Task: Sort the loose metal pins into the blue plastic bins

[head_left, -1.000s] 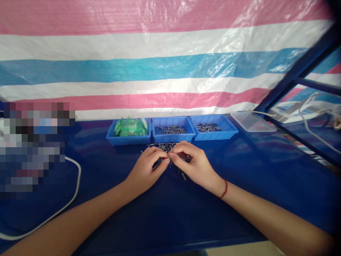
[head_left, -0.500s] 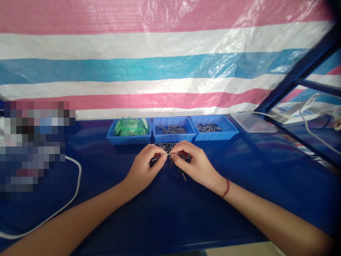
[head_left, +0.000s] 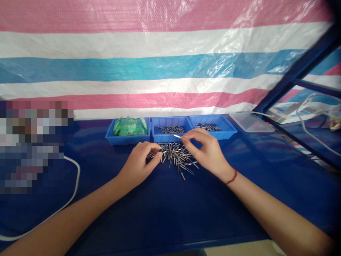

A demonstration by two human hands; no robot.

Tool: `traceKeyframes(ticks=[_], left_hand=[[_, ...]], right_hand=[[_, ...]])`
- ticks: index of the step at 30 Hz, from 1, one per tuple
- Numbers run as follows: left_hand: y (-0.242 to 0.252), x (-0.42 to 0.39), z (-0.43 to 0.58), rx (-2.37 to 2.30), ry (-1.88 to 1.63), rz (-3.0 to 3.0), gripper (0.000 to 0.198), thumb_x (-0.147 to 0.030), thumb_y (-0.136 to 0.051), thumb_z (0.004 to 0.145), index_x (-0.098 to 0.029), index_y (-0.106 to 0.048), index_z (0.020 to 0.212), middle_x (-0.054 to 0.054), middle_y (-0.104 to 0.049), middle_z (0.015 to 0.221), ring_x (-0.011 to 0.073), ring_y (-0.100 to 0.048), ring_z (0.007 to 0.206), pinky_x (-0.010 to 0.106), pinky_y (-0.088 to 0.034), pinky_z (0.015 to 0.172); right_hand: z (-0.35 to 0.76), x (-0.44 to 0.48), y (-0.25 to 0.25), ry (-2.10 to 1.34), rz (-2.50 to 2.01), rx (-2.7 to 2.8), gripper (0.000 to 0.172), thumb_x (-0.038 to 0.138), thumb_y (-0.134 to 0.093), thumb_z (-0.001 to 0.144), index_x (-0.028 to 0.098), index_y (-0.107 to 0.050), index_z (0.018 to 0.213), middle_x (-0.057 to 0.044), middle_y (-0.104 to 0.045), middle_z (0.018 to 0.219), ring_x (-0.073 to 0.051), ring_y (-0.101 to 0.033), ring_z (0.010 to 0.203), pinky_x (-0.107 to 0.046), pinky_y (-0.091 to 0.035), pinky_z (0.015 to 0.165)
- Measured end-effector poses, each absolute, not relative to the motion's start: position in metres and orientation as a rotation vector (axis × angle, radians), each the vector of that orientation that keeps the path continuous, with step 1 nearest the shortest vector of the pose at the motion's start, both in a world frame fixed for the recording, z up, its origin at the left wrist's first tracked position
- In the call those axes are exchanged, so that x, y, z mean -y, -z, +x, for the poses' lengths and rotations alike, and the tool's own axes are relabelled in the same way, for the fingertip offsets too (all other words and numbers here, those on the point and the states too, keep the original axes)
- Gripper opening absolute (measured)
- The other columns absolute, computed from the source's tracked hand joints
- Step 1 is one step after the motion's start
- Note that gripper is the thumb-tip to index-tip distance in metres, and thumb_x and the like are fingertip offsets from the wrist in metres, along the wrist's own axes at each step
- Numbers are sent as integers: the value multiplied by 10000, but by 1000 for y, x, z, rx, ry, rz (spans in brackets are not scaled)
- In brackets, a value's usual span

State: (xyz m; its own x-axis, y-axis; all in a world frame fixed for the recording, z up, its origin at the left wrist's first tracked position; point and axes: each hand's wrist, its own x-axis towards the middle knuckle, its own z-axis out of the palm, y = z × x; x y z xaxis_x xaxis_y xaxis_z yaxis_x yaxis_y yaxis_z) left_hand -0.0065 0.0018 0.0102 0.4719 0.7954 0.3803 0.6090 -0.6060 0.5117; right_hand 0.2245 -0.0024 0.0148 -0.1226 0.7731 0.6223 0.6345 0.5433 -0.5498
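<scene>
My right hand (head_left: 204,144) pinches a silver blind rivet (head_left: 177,136) between thumb and fingertips, just in front of the middle blue bin (head_left: 173,138). Its bright end points left. Below lies a loose pile of blind rivets (head_left: 177,158) on the dark blue table. My left hand (head_left: 141,158) rests at the left side of this pile, thumb and index finger slightly apart around some rivets. One bright rivet end shows beside the left thumb tip; I see no firm grip on it. More rivets lie in the middle bin and in the right blue bin (head_left: 225,134).
On the left, another blue bin (head_left: 128,140) holds green plastic packets (head_left: 130,127). A clear plastic lid (head_left: 252,122) lies right of the bins. A white cable (head_left: 77,177) curves along the left. Blue metal frame bars (head_left: 290,80) rise at the right, before a striped sheet.
My hands were together over the pile, fingertips meeting at a rivet. They have parted: my right hand has moved up and right with a rivet, while the left has shifted slightly left.
</scene>
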Motion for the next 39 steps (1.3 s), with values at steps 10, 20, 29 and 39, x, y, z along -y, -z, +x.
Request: traceKeyframes(ticks=[10, 20, 29, 39], left_hand=[[-25, -5, -16, -1269, -373, 2829, 165, -348, -566, 836, -193, -623, 831, 36, -631, 842, 203, -545, 801, 326, -341, 692], [-25, 4, -14, -1205, -150, 2953, 159, -276, -510, 871, -183, -617, 801, 52, -606, 838, 195, -559, 772, 328, -345, 657], [-18, -2, -14, -1323, -410, 2687, 225, -273, -409, 960, -174, -596, 884, 48, -587, 858, 191, -570, 796, 304, -414, 710], [-7, 21, 7, -1209, -797, 2280, 161, -254, -392, 963, -192, -518, 884, 11, -557, 828, 151, -544, 764, 275, -419, 725]], right_hand=[[297, -32, -10, 410, -1663, 1673, 315, 396, -554, 843, 159, -704, 987, -142, -677, 928, -296, -575, 880, -441, -407, 777], [249, -9, -13, 199, -1455, 1862, 187, 321, -565, 849, 215, -707, 791, -78, -676, 883, -270, -542, 897, -459, -367, 833], [223, 4, -13, -70, -1284, 1985, 158, 265, -576, 853, 212, -688, 755, -52, -677, 842, -221, -564, 839, -414, -423, 816], [193, 21, -8, -686, -1045, 1794, 109, 308, -630, 841, 210, -653, 798, -22, -641, 790, -156, -596, 764, -302, -487, 725]])
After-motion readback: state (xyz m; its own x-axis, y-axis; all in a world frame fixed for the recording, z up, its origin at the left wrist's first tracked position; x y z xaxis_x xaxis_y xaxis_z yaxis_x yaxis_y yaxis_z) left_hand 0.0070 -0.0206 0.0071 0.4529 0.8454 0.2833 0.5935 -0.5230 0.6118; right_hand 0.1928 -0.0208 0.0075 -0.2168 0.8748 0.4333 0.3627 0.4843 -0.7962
